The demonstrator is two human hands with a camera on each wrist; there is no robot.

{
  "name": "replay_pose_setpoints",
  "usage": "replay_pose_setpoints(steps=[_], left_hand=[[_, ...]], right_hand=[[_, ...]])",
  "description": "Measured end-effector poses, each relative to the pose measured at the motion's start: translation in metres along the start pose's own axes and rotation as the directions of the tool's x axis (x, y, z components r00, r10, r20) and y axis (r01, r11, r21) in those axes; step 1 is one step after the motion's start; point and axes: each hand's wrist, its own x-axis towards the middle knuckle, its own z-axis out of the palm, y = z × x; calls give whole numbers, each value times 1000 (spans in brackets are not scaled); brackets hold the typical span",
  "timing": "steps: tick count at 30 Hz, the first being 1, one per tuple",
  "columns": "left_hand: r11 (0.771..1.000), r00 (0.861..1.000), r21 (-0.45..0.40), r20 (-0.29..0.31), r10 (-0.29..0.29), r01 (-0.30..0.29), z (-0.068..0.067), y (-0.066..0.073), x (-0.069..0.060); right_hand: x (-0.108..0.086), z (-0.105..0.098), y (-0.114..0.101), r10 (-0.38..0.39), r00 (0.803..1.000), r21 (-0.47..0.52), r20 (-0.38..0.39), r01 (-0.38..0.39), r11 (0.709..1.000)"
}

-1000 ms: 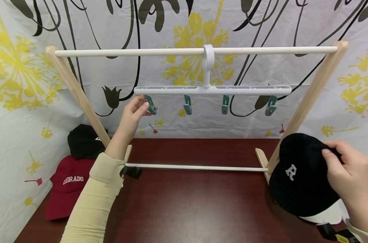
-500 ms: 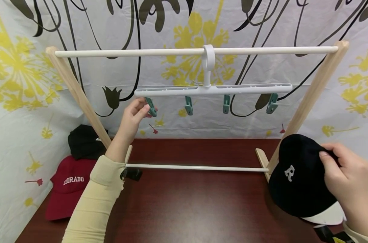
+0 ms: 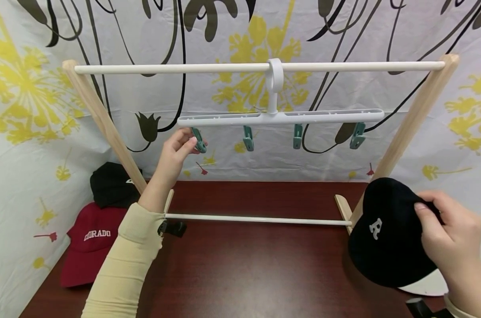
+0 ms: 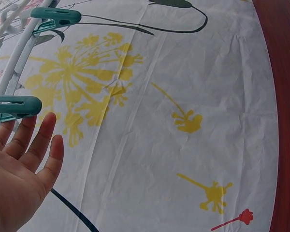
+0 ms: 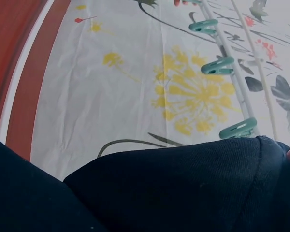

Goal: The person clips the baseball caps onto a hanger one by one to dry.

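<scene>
A white clip hanger [image 3: 327,117] hangs by its hook from the rack's top rod, its left end slightly lower than its right. Several green clips [image 3: 248,138] dangle along its bar. My left hand [image 3: 172,152] holds the leftmost clip [image 3: 199,140] between thumb and fingers. The left wrist view shows extended fingers against that clip [image 4: 17,105], with the thumb out of sight. My right hand [image 3: 451,229] pinches the edge of a black baseball cap [image 3: 395,251] with a white letter, beside the rack's right leg. Dark cap fabric [image 5: 183,188] fills the lower right wrist view.
A wooden rack with a white top rod [image 3: 164,69] and lower rod [image 3: 256,218] stands on the dark red table [image 3: 260,269]. At left lie a maroon cap [image 3: 91,251] and another black cap [image 3: 111,185]. A white piece [image 3: 429,285] shows under the held cap. Patterned cloth [image 3: 224,163] hangs behind.
The hanger's left end has dipped and its right end risen slightly. My right hand and its cap have shifted a little left, the cap turning. My left hand stays at the clip.
</scene>
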Motion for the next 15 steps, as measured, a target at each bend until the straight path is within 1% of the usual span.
replay_pose_setpoints(steps=[2,5,12,15], left_hand=[[1000,1000,2,0,1,-1,0,0,0],[1000,1000,-4,0,2,-2,1,0,1],[1000,1000,-12,2,-7,7,1,0,0],[1000,1000,-7,1,-12,12,2,0,0]], right_hand=[[1,-3,-3,-15,1000,-21,22,15,1000],[2,-4,-8,-23,999,-33,24,24,999],[4,-2,-14,-17,999,4,-35,17,1000],[4,-2,-17,-23,999,21,-42,24,999]])
